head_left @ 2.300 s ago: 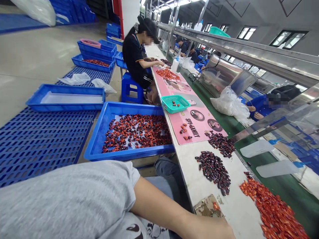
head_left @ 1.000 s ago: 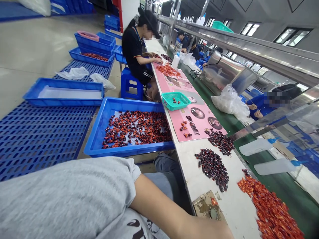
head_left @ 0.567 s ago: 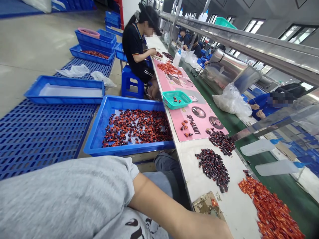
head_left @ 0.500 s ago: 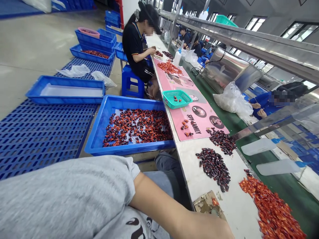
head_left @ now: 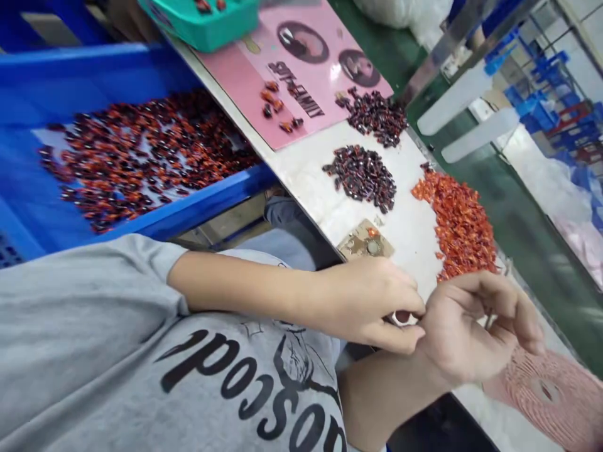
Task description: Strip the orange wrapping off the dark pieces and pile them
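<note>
Just beside the orange pile [head_left: 456, 220], on its near side, the left hand [head_left: 372, 301] pinches a small dark piece [head_left: 403, 317]. The right hand [head_left: 475, 329] meets it, fingers loosely curled; whether it grips cannot be told.

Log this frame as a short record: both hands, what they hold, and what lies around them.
left hand: pinches a small piece at its fingertips
right hand: fingers loosely curled, thumb side against the small piece; grip unclear
bench: near dark pile, far dark pile, orange-red pile, cardboard scrap just beyond the hands
further along: pink mat with a few loose pieces, green basket
beside the bench: blue tray of mixed dark and orange pieces
</note>
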`<state>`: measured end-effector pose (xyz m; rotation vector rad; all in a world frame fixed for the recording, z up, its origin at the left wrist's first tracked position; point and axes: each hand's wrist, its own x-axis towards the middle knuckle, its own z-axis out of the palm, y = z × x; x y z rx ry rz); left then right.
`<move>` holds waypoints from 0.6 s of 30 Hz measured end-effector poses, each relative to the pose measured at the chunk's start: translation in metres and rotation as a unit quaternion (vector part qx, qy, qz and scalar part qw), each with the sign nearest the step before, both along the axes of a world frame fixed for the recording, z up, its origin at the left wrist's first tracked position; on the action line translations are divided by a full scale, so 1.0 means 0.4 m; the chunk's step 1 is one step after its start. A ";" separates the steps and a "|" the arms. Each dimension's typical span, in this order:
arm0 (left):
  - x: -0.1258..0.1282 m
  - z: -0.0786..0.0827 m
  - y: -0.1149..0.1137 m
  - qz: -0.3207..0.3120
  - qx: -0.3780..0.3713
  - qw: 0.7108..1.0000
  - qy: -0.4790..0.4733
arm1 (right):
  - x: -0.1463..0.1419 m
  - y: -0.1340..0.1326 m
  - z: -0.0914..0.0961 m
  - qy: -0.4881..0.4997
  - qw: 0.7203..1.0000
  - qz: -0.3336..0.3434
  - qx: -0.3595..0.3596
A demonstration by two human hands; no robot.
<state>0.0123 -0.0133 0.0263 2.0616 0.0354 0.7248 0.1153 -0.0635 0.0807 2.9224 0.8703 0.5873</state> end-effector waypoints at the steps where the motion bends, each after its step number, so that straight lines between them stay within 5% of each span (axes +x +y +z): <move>1: -0.002 0.000 -0.003 0.007 -0.006 1.000 0.002 | -0.001 0.002 -0.001 -0.007 1.000 -0.006 -0.026; 5: -0.003 0.005 -0.011 0.043 0.016 0.999 0.004 | -0.005 0.005 -0.001 -0.089 0.971 -0.024 -0.219; 7: -0.003 0.008 -0.013 0.059 0.027 0.998 0.006 | -0.010 0.006 0.000 -0.187 0.895 -0.040 -0.403; 9: -0.002 0.010 -0.016 0.070 0.028 0.997 0.017 | -0.015 0.008 -0.001 -0.311 0.730 -0.045 -0.607; 12: 0.001 0.011 -0.018 0.088 0.023 0.995 0.044 | -0.024 0.011 -0.010 -0.456 0.419 -0.047 -0.784; 13: 0.002 0.010 -0.018 0.095 0.019 0.994 0.051 | -0.026 0.011 -0.014 -0.479 0.352 -0.052 -0.802; 14: 0.003 0.009 -0.018 0.100 0.012 0.993 0.057 | -0.027 0.012 -0.017 -0.487 0.321 -0.056 -0.810; 15: 0.003 0.008 -0.017 0.100 0.002 0.993 0.060 | -0.027 0.012 -0.019 -0.482 0.331 -0.055 -0.809; 16: 0.003 0.006 -0.016 0.093 -0.014 0.994 0.061 | -0.026 0.011 -0.020 -0.464 0.381 -0.050 -0.798; 18: 0.003 0.003 -0.014 0.068 -0.066 0.994 0.059 | -0.019 0.010 -0.019 -0.390 0.566 -0.032 -0.725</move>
